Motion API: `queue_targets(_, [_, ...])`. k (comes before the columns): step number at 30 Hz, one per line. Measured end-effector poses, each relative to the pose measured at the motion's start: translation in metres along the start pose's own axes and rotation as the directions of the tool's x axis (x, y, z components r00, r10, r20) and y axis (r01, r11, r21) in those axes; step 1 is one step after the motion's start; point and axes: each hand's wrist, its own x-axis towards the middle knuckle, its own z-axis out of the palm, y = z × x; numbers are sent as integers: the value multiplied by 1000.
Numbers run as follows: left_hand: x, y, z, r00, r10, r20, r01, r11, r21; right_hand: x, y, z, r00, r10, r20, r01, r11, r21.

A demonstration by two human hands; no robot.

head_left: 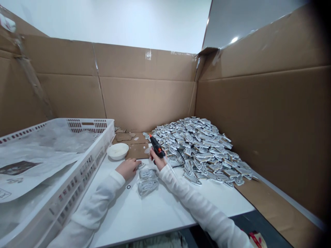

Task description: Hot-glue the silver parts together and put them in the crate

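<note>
My right hand (158, 160) is wrapped round a black glue gun (156, 146) with an orange tip, which points up and to the left. On the white table (124, 215), my left hand (129, 168) has its fingertips on a small grey piece (140, 166). Between my hands lies a clear plastic bag (148, 182) with grey pieces in it. A small black ring (128, 187) rests on the table below my left hand. Just beyond that hand stands a white bowl (118, 151) with pale contents.
A large pile of flat grey pieces (207, 144) covers the table's back right. At the left stands a white plastic basket (103, 144) holding plastic wrap and a printed sheet. Tall cardboard walls (147, 96) enclose the back and sides. A dark cord runs beside the pile.
</note>
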Motion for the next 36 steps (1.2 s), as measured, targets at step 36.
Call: queue_targets(36, [12,50,-13,861,-479,171,62,-235,-970,1,14,-9,868,-352,351,457,843,-284])
